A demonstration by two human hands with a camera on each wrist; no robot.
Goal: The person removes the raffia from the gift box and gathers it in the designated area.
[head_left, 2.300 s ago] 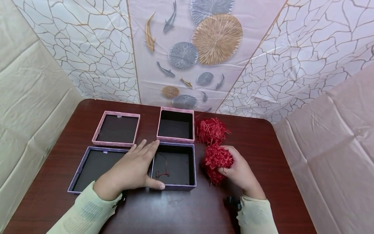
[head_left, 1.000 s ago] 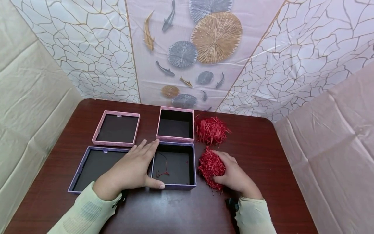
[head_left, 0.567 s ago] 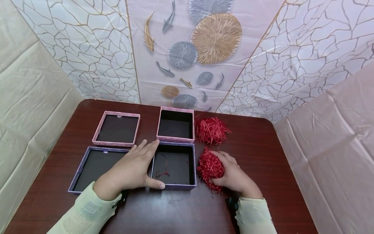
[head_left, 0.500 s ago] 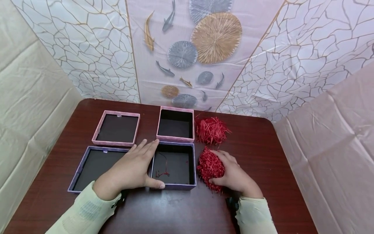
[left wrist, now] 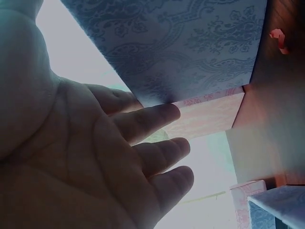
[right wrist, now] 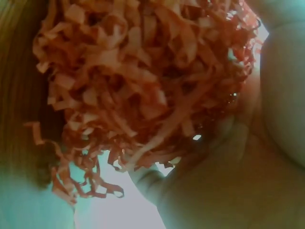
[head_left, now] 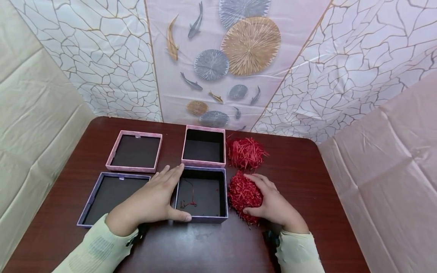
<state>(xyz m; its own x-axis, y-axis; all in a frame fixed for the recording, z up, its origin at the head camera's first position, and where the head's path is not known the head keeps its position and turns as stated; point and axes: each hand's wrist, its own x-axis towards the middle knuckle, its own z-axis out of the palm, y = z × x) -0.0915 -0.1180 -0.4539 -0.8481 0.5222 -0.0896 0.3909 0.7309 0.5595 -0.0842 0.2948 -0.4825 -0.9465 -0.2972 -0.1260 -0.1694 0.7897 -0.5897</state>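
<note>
My left hand lies along the left side of a purple box, fingers straight and spread, thumb at the front left corner. In the left wrist view its fingertips meet the patterned wall of the box. A few red strands lie on the black bottom inside. Just right of that box, my right hand grips a clump of red shredded paper, thumb in front and fingers behind it. Curly paper strips fill the right wrist view against the palm.
Behind the purple box stands a pink box. A second red shredded-paper clump sits to its right. Two shallow lids, one pink and one purple, lie at the left, the purple one partly behind my left hand. Fabric walls surround the table.
My right hand has brought the shredded paper a little left, away from the far clump and up beside the purple box. My left hand has kept its place.
</note>
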